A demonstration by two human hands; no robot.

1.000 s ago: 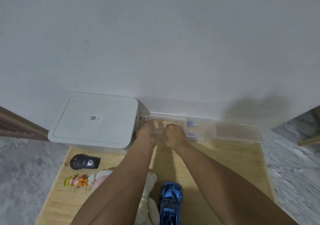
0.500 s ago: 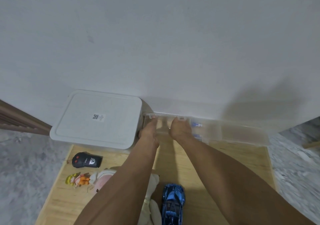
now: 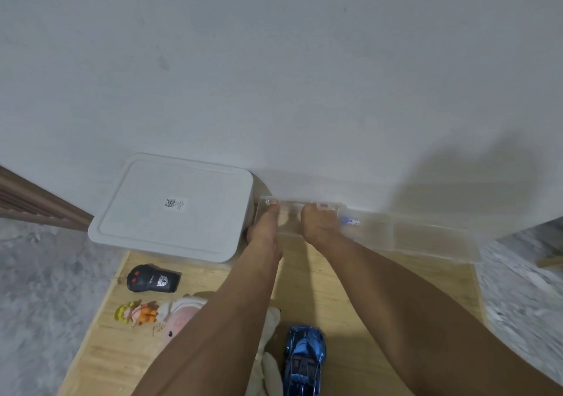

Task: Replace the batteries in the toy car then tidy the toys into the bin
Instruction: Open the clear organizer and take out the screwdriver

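A clear plastic compartment box lies along the wall at the far edge of the wooden board. My left hand reaches a straight finger onto its left clasp. My right hand curls its fingers over the right clasp. A blue battery shows inside the box, just right of my right hand. The shiny blue toy car stands on the board near me, between my forearms. The white lidded bin sits at the far left against the wall, its lid on.
A black remote control lies in front of the bin. A small yellow and orange figure and a pink and white plush toy lie left of my left forearm. Grey carpet surrounds the wooden board.
Both hands have slid forward from the box's near side to the clasps at its far edge. The camera view has dropped slightly.
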